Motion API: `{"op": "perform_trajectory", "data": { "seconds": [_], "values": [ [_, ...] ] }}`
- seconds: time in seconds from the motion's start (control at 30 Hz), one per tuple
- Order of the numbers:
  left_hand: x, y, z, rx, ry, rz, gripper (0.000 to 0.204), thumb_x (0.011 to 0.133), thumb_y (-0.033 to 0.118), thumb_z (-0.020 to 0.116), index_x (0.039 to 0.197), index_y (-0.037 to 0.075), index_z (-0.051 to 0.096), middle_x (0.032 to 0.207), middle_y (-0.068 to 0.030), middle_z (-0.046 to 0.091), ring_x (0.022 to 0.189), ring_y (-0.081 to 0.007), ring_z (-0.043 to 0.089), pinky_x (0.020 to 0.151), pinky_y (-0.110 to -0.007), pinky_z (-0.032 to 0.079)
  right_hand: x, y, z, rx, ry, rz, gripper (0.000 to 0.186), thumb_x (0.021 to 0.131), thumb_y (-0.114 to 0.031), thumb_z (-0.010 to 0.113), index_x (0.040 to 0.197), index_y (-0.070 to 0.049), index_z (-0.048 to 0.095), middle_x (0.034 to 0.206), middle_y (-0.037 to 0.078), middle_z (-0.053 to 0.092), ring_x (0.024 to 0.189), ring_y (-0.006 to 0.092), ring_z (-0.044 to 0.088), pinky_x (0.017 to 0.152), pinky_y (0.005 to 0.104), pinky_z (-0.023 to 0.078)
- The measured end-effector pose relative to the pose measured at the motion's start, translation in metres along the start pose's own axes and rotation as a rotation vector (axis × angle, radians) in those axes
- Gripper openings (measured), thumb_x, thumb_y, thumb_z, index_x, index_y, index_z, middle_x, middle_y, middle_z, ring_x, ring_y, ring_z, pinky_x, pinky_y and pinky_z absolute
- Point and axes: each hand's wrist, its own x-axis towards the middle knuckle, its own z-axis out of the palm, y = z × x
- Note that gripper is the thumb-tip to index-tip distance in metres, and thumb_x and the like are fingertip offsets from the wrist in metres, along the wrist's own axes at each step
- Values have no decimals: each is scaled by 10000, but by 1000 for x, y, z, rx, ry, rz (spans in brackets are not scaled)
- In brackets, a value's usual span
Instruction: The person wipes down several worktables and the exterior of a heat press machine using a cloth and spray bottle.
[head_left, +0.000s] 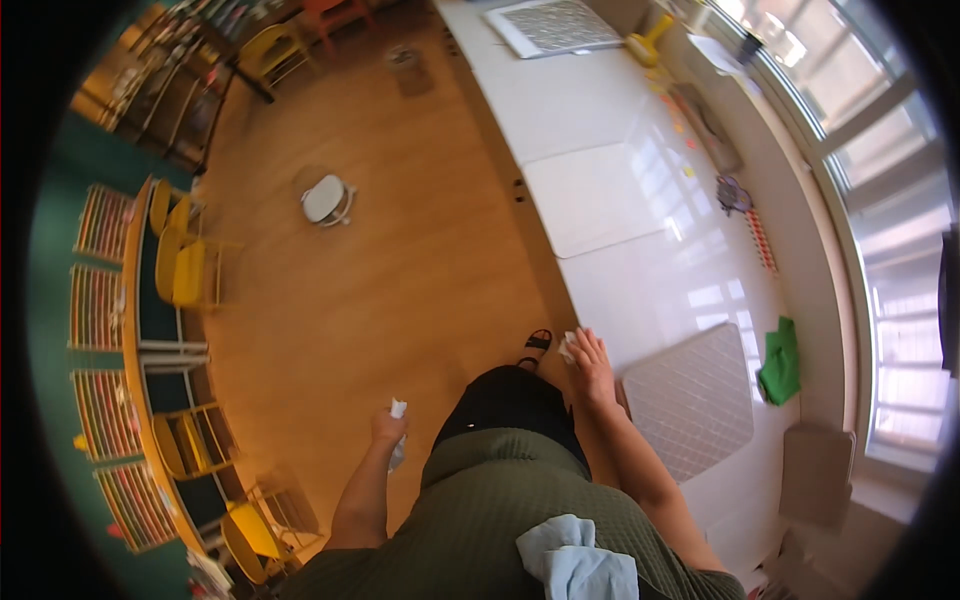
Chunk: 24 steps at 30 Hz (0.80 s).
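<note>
My left hand hangs over the floor, closed round a crumpled white wipe that sticks out above and below the fist. My right hand is at the near edge of the long white counter, fingers fairly straight. It holds a second small white wipe by the thumb side; whether the wipe touches the counter I cannot tell. Just right of this hand lies a grey quilted pad on the counter. A pale blue cloth rests against my green top.
A green cloth, a brown cushion and a framed panel lie on the counter by the windows. A white stool stands on the wooden floor. Yellow chairs line a desk along the left wall.
</note>
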Motion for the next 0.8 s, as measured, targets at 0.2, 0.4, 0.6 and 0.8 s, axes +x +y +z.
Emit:
{"op": "perform_trajectory", "data": {
  "seconds": [0.2, 0.4, 0.6, 0.8],
  "values": [
    [-44, -161, -10, -210, 34, -114, 182, 797, 123, 684, 848, -48, 652, 714, -149, 659, 582, -221, 651, 529, -374, 515, -86, -29, 20, 265, -217, -102, 406, 813, 81, 489, 1175, -47, 623, 1344, 221, 555, 1308, 399, 476, 1094, 474, 384],
    [-71, -231, 17, -487, 119, -261, 121, 760, 81, 698, 754, -29, 647, 659, -125, 649, 542, -222, 648, 505, -380, 518, -131, 4, 85, 441, -73, 449, 229, 900, -157, 606, 1062, -10, 675, 961, 183, 704, 903, 255, 677, 765, 362, 512],
    [-33, -241, 25, -745, 268, -348, 143, 743, 114, 706, 736, -24, 667, 664, -130, 666, 556, -227, 664, 529, -372, 532, -76, 115, 112, 256, -261, 752, 293, 808, -234, 733, 904, 41, 704, 833, 192, 709, 781, 204, 653, 680, 411, 502],
    [21, -243, -1, -1006, 391, -494, 153, 739, 129, 705, 770, -20, 688, 690, -136, 682, 594, -216, 687, 599, -390, 557, 92, 53, 131, 19, -485, 728, 348, 876, -152, 624, 1193, -7, 608, 1028, 205, 704, 828, 348, 698, 688, 450, 545]
  ]
}}
